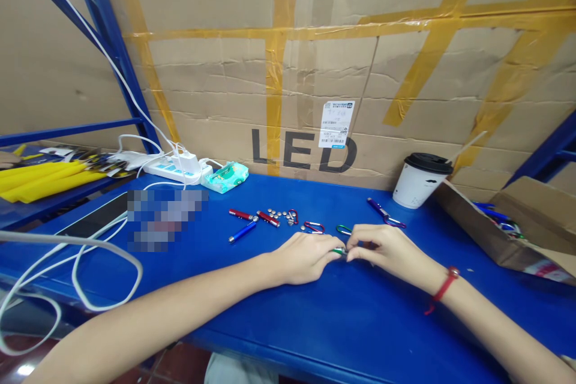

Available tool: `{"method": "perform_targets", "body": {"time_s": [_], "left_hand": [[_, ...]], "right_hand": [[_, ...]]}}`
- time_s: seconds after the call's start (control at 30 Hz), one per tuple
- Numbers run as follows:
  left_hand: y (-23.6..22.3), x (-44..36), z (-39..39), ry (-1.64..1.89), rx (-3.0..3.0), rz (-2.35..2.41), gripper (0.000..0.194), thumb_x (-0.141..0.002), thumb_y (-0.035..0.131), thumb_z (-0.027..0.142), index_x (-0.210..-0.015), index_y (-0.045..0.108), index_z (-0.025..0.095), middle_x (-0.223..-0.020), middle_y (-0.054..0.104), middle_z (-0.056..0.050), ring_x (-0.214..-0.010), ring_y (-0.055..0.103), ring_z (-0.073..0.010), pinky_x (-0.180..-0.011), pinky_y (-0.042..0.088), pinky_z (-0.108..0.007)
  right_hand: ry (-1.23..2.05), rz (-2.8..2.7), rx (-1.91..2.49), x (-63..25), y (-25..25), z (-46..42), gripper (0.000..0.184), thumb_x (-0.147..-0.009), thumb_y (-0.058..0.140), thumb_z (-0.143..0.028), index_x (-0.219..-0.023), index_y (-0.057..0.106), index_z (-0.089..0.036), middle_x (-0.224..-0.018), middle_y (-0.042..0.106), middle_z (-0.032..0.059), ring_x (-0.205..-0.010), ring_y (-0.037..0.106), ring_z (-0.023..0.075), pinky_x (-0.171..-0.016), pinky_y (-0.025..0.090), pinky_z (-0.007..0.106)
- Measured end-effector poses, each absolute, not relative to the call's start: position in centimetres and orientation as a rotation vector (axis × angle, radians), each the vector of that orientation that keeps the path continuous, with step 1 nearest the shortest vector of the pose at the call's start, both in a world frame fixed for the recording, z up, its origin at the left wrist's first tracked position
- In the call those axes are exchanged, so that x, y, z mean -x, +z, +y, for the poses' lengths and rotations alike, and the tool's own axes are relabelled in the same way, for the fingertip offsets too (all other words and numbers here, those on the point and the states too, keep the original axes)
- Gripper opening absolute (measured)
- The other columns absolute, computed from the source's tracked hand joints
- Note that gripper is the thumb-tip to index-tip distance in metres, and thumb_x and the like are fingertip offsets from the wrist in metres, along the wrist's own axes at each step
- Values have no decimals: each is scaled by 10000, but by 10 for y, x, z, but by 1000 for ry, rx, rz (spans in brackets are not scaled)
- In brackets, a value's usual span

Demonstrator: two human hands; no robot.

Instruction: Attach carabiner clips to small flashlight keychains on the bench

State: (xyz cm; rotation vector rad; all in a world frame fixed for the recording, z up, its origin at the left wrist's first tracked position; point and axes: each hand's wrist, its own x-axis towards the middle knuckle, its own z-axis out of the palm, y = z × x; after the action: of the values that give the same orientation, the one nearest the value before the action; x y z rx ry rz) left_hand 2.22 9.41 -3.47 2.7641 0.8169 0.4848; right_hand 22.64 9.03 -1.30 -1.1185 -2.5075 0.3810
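My left hand [310, 257] is closed around a small green metal penlight [338, 251], most of which the fingers cover. At its right end, my right hand [375, 246] pinches with thumb and fingertips; the exact part between them is too small to make out. Just behind the hands lies a green carabiner clip [344, 229]. To its left are a red carabiner clip [314, 227] and several silver button cells [279, 214]. Farther left rest a red penlight [268, 219], another red penlight [240, 214] and a blue penlight [242, 232]. A purple penlight [377, 207] with a clip lies behind my right hand.
A lidded paper cup [416, 183] stands at the back right beside an open cardboard box [508, 240] of penlights. A power strip [168, 169], a tissue pack [227, 177] and loose white cables [74, 258] occupy the left. A large carton [216, 90] backs the blue table [288, 318].
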Motion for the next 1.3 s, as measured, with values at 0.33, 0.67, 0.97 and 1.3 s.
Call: {"method": "perform_targets", "body": {"time_s": [0.33, 0.67, 0.97, 1.3], "left_hand": [[-34, -22, 94, 480, -2773, 812, 254, -933, 312, 251, -1033, 538, 195, -1039, 632, -22, -945, 599, -163, -789, 447, -251], [-33, -22, 94, 468, -2774, 811, 252, -934, 312, 251, -1038, 533, 189, -1046, 630, -19, -954, 597, -169, -791, 447, -250], [-32, -23, 93, 442, -2796, 820, 249, -937, 306, 253, -1048, 520, 190, -1050, 626, -19, -954, 596, -169, -761, 443, -245], [-31, -22, 93, 435, -2815, 809, 228, -932, 315, 245, -1014, 521, 189, -1001, 635, -6, -901, 607, -167, -708, 432, -238]], "right_hand": [[357, -2525, 1106, -227, -13, 90, 438, -849, 413, -554, -725, 632, -197, -726, 621, 32, -630, 555, 139, -581, 378, 225], [362, -2523, 1110, -228, -14, 90, 425, -854, 420, -539, -722, 633, -196, -725, 620, 30, -625, 551, 135, -580, 377, 225], [350, -2545, 1086, -227, -13, 90, 419, -872, 402, -515, -722, 626, -195, -728, 620, 27, -649, 561, 139, -596, 376, 228], [377, -2576, 1048, -227, -15, 90, 361, -881, 426, -463, -743, 624, -194, -734, 616, 9, -671, 564, 123, -608, 364, 204]]}}
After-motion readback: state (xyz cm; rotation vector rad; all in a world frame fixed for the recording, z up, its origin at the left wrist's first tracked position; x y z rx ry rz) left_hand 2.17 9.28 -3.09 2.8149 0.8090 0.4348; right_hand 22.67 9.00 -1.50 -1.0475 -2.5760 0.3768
